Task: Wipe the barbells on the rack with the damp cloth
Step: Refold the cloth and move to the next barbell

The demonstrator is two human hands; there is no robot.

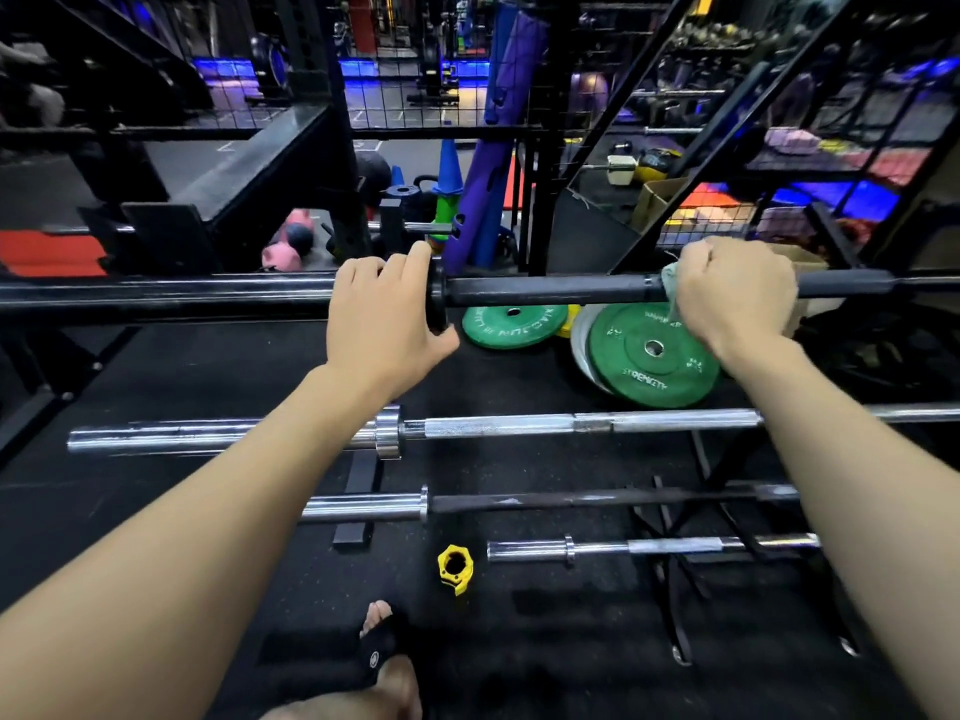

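**Wiping the top black bar, with three bars left below**

Starting nearest, a sandalled foot (382, 646) and one yellow collar (455, 569) are seen on the floor, below the left hand. Above them, three barbells are counted on the low rack: a short chrome bar (649, 548), a dark-shafted bar (571, 498) and a long chrome bar (493, 426). Farther up, a fourth, the black barbell (550, 289), is held by both hands. The left hand (387, 317) is curled over it at the collar, steadying it. The right hand (737, 293) is clamped round the shaft with the damp cloth (670, 283) bunched beneath it. Two green plates (652, 356) lie beyond, between the hands. Slippage is judged the main risk: a wet shaft could be rolled out of the left grip, or the cloth could be snagged on the knurling and dropped.
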